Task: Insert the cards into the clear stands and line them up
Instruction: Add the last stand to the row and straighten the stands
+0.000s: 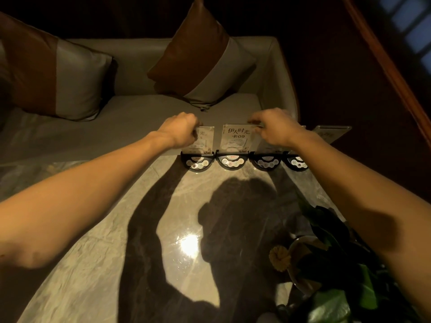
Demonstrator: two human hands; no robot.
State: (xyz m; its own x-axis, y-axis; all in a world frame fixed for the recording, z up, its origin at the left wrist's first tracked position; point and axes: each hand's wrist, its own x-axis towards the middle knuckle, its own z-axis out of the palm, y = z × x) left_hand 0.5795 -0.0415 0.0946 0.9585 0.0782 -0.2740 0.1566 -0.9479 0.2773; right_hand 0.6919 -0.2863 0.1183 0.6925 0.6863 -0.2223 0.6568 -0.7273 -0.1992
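While four clear stands sit in a row along the far edge of the marble table (116,229), both hands are on them. Leftmost stand (204,141) holds a card, partly hidden by the left hand (179,130), whose fingers are curled and clamped on that stand's top left edge. Second stand (235,138) holds a card (236,134) with printed characters and "09", upright, facing the camera. Right hand (277,129) reaches over the third stand (265,148), fingertips pinching the top right corner of the second stand; exact contact is hard to tell. Third stand mostly covered by that hand. Fourth stand (296,159) shows only its base behind the right forearm. Each stand has a black half-round base with small buttons, bases touching or just beside each other. One more clear stand (331,132) lies tilted to the right of the row, near the table's corner. Beyond the table: grey sofa (140,117) with two brown-and-grey cushions (200,59). Near right: green plant (338,264) with a yellow flower (279,257).
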